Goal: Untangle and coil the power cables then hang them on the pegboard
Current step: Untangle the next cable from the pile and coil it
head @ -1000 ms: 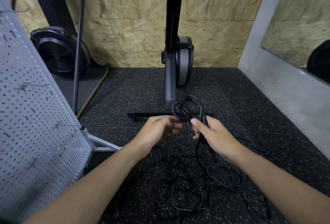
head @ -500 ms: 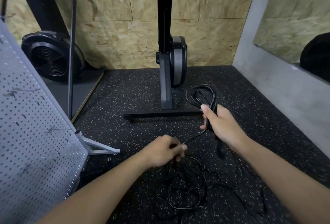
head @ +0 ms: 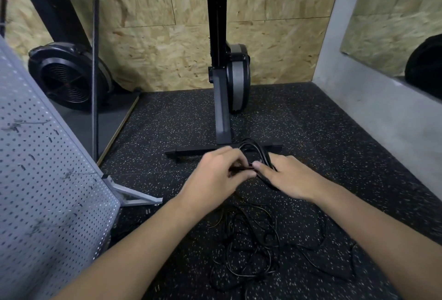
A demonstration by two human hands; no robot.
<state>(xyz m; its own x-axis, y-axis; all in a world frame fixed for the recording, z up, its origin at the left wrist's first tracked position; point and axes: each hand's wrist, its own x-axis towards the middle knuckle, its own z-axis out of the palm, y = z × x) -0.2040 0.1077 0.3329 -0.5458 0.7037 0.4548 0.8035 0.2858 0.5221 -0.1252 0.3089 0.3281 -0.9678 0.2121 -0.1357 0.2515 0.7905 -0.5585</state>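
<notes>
Tangled cables on speckled floor

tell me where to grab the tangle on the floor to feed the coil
Probably not the dense middle of the tangle. Pinch the loose outer loop on its right, from above with the left hand; it lies apart from the knot, and the right hand holds the coil.

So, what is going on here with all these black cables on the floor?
A person is coiling a power cable by hand. The right hand holds the coil of black loops just above the floor, and the left hand pinches the cable right beside it, the two hands close together. A tangle of cables lies on the floor under the forearms. The pegboard stands at the left, and no cable hangs on the part in view.
</notes>
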